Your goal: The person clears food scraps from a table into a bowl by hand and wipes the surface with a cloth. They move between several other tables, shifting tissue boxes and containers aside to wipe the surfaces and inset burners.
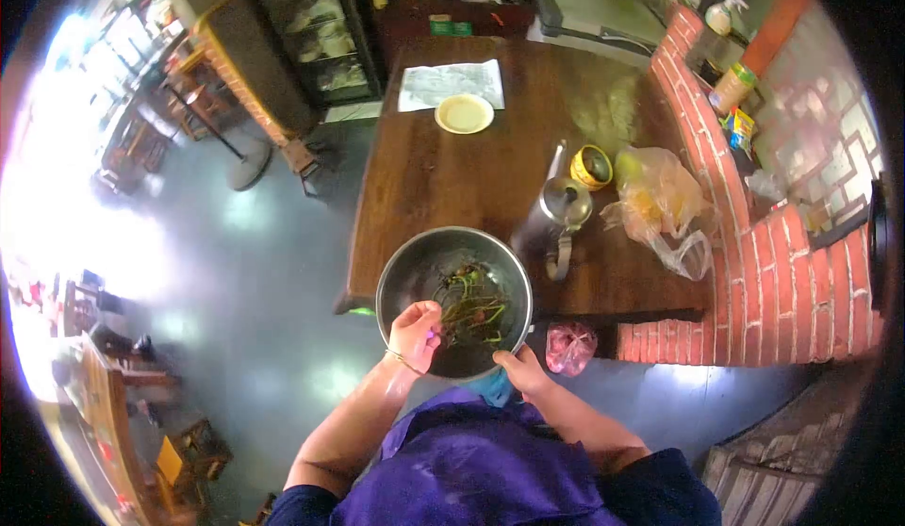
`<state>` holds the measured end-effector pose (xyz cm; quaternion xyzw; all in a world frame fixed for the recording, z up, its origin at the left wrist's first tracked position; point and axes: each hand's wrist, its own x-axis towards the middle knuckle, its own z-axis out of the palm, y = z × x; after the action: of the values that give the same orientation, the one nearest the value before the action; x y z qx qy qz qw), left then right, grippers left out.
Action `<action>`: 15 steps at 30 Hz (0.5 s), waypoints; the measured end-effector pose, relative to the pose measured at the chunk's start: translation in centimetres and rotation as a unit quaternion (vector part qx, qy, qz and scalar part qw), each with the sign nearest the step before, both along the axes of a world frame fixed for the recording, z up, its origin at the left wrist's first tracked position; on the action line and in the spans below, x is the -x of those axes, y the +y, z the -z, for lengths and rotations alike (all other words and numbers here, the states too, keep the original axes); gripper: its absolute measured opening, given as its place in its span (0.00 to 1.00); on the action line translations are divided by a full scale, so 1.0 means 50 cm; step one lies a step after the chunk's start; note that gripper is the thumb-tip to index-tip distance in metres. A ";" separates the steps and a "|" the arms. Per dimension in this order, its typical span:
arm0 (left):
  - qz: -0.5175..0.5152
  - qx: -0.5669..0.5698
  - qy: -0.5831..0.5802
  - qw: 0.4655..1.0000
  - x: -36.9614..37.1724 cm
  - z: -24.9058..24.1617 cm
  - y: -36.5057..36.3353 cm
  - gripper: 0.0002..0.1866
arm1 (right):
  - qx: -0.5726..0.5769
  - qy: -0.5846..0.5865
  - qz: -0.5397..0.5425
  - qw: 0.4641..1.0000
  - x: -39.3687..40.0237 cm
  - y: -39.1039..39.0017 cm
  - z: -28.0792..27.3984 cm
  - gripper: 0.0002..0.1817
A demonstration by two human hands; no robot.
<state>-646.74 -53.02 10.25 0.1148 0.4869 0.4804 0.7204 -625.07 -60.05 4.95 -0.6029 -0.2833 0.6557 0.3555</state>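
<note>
Purple cloth apron (471, 469), nearest; at twelve o'clock, round silvery metal bowl (403, 286) of thin green stems (476, 314), which I judge light, limp, best lifted bunched. Left hand (413, 337): fingertips pressed together, contents unclear; right hand (524, 373) grips the bowl, five o'clock.

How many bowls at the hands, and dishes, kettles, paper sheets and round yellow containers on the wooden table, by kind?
Steel bowl: 1
Cream dish: 1
Metal kettle: 1
Paper sheet: 1
Round yellow container: 1
Total: 5
</note>
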 end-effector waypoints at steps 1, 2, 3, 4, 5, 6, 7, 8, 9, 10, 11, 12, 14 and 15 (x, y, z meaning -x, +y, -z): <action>0.001 0.030 -0.037 0.999 -0.024 0.010 0.034 0.02 | 0.026 -0.010 0.018 0.999 -0.020 0.031 0.009 0.16; 0.001 0.063 -0.074 0.995 -0.047 0.014 0.068 0.01 | 0.054 -0.019 0.035 0.998 -0.038 0.054 0.019 0.14; 0.000 0.097 -0.109 0.989 -0.069 0.022 0.096 0.01 | 0.035 0.000 0.037 0.999 -0.055 0.065 0.036 0.13; 0.008 0.108 -0.139 0.984 -0.087 0.028 0.123 0.01 | 0.045 -0.006 0.053 0.998 -0.072 0.080 0.060 0.13; 0.015 0.120 -0.169 0.978 -0.097 0.034 0.149 0.01 | 0.055 -0.011 0.068 0.996 -0.083 0.099 0.069 0.14; 0.021 0.130 -0.199 0.971 -0.106 0.040 0.172 0.02 | 0.064 -0.018 0.082 0.994 -0.097 0.111 0.075 0.14; 0.041 0.111 -0.232 0.965 -0.115 0.044 0.193 0.04 | 0.060 -0.003 0.101 0.993 -0.112 0.121 0.078 0.15; 0.034 0.114 -0.238 0.964 -0.128 0.029 0.214 0.06 | 0.056 0.013 0.120 0.991 -0.121 0.139 0.055 0.16; 0.037 0.098 -0.258 0.961 -0.140 0.031 0.235 0.06 | 0.043 0.024 0.137 0.989 -0.133 0.155 0.052 0.17; 0.041 0.080 -0.277 0.957 -0.151 0.031 0.257 0.06 | 0.026 0.034 0.153 0.987 -0.146 0.169 0.050 0.17; 0.046 0.083 -0.254 0.963 -0.160 0.032 0.280 0.08 | 0.028 0.023 0.160 0.986 -0.161 0.184 0.060 0.17; 0.051 0.085 -0.230 0.968 -0.168 0.033 0.300 0.11 | 0.030 0.013 0.167 0.985 -0.175 0.196 0.077 0.18; 0.086 0.048 -0.096 0.990 -0.199 0.024 0.332 0.16 | 0.032 -0.010 0.180 0.983 -0.201 0.215 0.081 0.18; 0.112 0.006 0.013 0.994 -0.219 0.004 0.340 0.18 | 0.033 -0.022 0.184 0.982 -0.216 0.231 0.066 0.17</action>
<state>-635.78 -36.01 10.06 0.1704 0.4835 0.3921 0.7638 -614.27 -48.51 1.67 -0.6707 -0.1536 0.5747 0.4431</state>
